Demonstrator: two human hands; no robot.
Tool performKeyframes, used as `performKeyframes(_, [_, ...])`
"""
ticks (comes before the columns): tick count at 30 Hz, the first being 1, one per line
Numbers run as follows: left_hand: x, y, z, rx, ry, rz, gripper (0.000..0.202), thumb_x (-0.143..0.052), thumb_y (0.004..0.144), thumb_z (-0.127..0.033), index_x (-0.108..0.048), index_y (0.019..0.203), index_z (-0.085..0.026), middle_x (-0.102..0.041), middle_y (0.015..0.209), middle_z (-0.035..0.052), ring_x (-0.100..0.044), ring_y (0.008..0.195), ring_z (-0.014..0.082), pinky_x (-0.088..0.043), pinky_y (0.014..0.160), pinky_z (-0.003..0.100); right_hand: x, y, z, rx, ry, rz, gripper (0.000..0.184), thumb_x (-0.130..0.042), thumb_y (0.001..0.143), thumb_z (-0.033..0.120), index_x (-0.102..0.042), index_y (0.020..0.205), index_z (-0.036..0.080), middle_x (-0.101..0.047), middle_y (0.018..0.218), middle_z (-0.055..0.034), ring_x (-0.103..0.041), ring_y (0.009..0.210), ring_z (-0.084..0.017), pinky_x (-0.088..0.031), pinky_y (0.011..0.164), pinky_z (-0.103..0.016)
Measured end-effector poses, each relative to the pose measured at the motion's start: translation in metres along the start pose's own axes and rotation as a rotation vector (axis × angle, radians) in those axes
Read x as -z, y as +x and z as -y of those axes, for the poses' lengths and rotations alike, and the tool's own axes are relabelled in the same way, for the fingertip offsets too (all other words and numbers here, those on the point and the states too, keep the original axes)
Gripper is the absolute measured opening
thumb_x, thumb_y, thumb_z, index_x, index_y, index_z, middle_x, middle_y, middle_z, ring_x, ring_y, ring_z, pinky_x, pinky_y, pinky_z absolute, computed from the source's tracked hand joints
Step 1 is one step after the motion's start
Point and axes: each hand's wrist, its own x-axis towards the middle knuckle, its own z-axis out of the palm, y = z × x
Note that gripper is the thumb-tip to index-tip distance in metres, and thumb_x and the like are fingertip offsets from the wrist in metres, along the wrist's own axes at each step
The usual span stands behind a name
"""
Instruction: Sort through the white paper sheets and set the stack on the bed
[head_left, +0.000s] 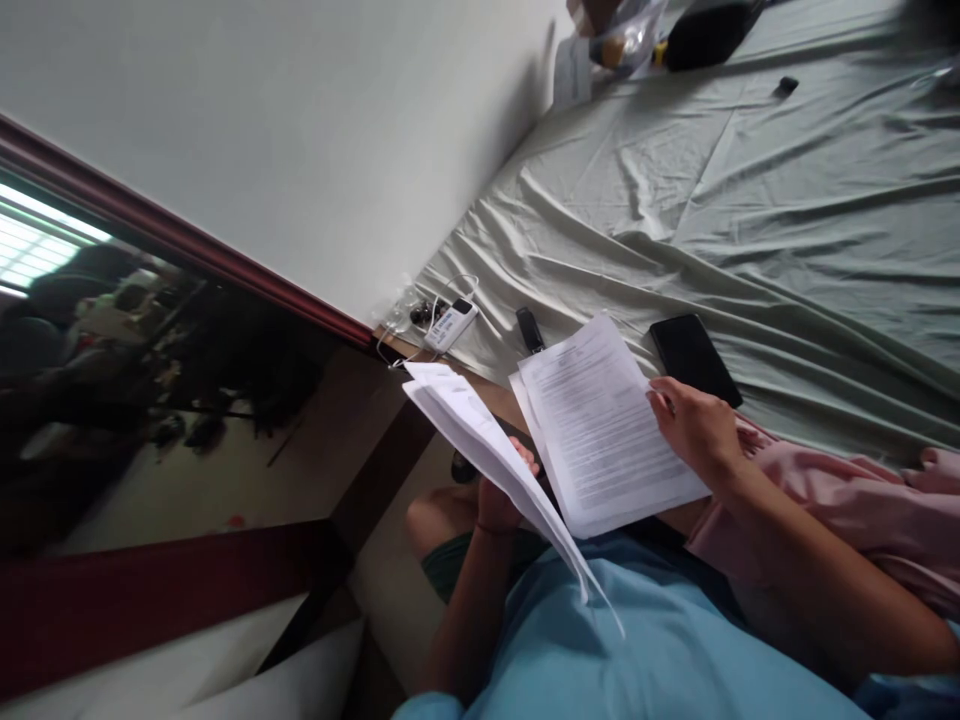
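Note:
My left hand (501, 495) grips a folded-back sheaf of white pages (487, 450) and holds them up on edge. My right hand (694, 425) rests on the right edge of a printed stack of papers (592, 425) that lies on my lap, fingers pinching its top sheet. Just beyond that hand, a black phone (694, 358) lies flat on the pale green bedsheet (750, 200).
A white remote (450, 325) with a coiled cable and a small black device (529, 330) lie at the bed's edge near the wall. Pink cloth (840, 500) lies at my right. Dark objects and a plastic bag (637, 35) sit at the bed's far end. A dark wooden frame (187, 240) runs left.

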Motion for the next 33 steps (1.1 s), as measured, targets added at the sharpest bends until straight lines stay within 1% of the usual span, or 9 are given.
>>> performKeyframes(3, [0.002, 0.003, 0.001, 0.018, 0.009, -0.066, 0.031, -0.086, 0.067, -0.028, -0.067, 0.088, -0.016, -0.058, 0.073, 0.0008, -0.052, 0.067, 0.0119, -0.045, 0.061, 0.023, 0.001, -0.001, 0.0, 0.035, 0.042, -0.1, 0.025, -0.052, 0.099, 0.034, -0.074, 0.104, 0.023, -0.075, 0.105, -0.0051, -0.066, 0.075, -0.019, -0.032, 0.059, -0.028])
performKeyframes(5, [0.002, 0.003, 0.001, 0.028, 0.021, -0.18, 0.035, -0.088, 0.062, -0.021, -0.067, 0.09, -0.017, -0.065, 0.077, 0.0, -0.059, 0.07, 0.0132, -0.05, 0.066, 0.024, 0.002, -0.001, -0.001, 0.08, 0.106, -0.176, 0.026, -0.051, 0.099, 0.034, -0.074, 0.101, 0.021, -0.074, 0.104, -0.0058, -0.065, 0.073, -0.017, -0.034, 0.059, -0.028])
performKeyframes(9, [-0.001, 0.001, 0.003, 0.044, 0.039, -0.33, 0.045, -0.089, 0.058, -0.016, -0.068, 0.098, -0.016, -0.075, 0.09, 0.0032, -0.068, 0.078, 0.0179, -0.057, 0.075, 0.03, 0.002, -0.001, -0.002, 0.187, 0.449, -0.173, 0.025, -0.055, 0.097, 0.036, -0.072, 0.093, 0.018, -0.066, 0.07, -0.0016, -0.054, 0.056, -0.012, -0.036, 0.057, -0.025])
performKeyframes(12, [-0.005, -0.001, 0.005, 0.03, 0.069, -0.307, 0.043, -0.088, 0.06, -0.017, -0.07, 0.099, -0.016, -0.076, 0.095, 0.0049, -0.07, 0.08, 0.0181, -0.057, 0.076, 0.03, 0.006, -0.003, 0.001, 0.219, 0.73, 0.005, 0.026, -0.062, 0.093, 0.041, -0.072, 0.09, 0.017, -0.058, 0.062, 0.0012, -0.046, 0.052, -0.01, -0.035, 0.053, -0.024])
performKeyframes(18, [-0.008, -0.005, 0.008, 0.012, 0.111, -0.328, 0.045, -0.09, 0.054, -0.018, -0.074, 0.096, -0.017, -0.076, 0.092, 0.005, -0.069, 0.078, 0.019, -0.057, 0.074, 0.031, 0.027, -0.003, 0.001, 0.102, 1.278, 0.506, 0.026, -0.078, 0.081, 0.044, -0.075, 0.085, 0.018, -0.067, 0.081, -0.0036, -0.061, 0.073, -0.015, -0.049, 0.066, -0.026])
performKeyframes(24, [-0.012, -0.008, 0.005, 0.0, 0.079, -0.32, 0.042, -0.09, 0.049, -0.018, -0.075, 0.088, -0.017, -0.075, 0.086, 0.0037, -0.068, 0.078, 0.0188, -0.056, 0.073, 0.03, 0.038, -0.002, -0.01, 0.307, 1.514, 0.833, 0.024, -0.085, 0.075, 0.046, -0.078, 0.073, 0.023, -0.072, 0.111, -0.0066, -0.068, 0.099, -0.023, -0.054, 0.088, -0.036])
performKeyframes(27, [-0.016, -0.012, 0.003, 0.027, 0.086, -0.275, 0.04, -0.089, 0.051, -0.019, -0.075, 0.089, -0.017, -0.075, 0.087, 0.0047, -0.068, 0.079, 0.0203, -0.056, 0.075, 0.032, 0.038, -0.007, -0.01, 0.233, 1.531, 0.813, 0.023, -0.086, 0.073, 0.047, -0.078, 0.072, 0.026, -0.073, 0.106, -0.0051, -0.069, 0.097, -0.024, -0.055, 0.086, -0.037])
performKeyframes(30, [-0.021, -0.015, 0.003, 0.053, 0.12, -0.26, 0.042, -0.091, 0.051, -0.021, -0.073, 0.089, -0.015, -0.074, 0.084, 0.0051, -0.067, 0.075, 0.0195, -0.055, 0.072, 0.031, 0.038, -0.011, -0.007, 0.025, 1.496, 0.693, 0.028, -0.089, 0.068, 0.047, -0.075, 0.071, 0.024, -0.071, 0.093, -0.004, -0.067, 0.084, -0.021, -0.055, 0.076, -0.033])
performKeyframes(33, [-0.028, -0.013, 0.005, 0.002, 0.167, -0.271, 0.049, -0.092, 0.057, -0.024, -0.069, 0.1, -0.018, -0.074, 0.092, 0.0034, -0.068, 0.08, 0.0173, -0.055, 0.074, 0.029, 0.037, -0.01, -0.002, -0.158, 1.444, 0.599, 0.034, -0.089, 0.068, 0.047, -0.069, 0.076, 0.021, -0.063, 0.075, 0.0006, -0.057, 0.064, -0.013, -0.047, 0.059, -0.025])
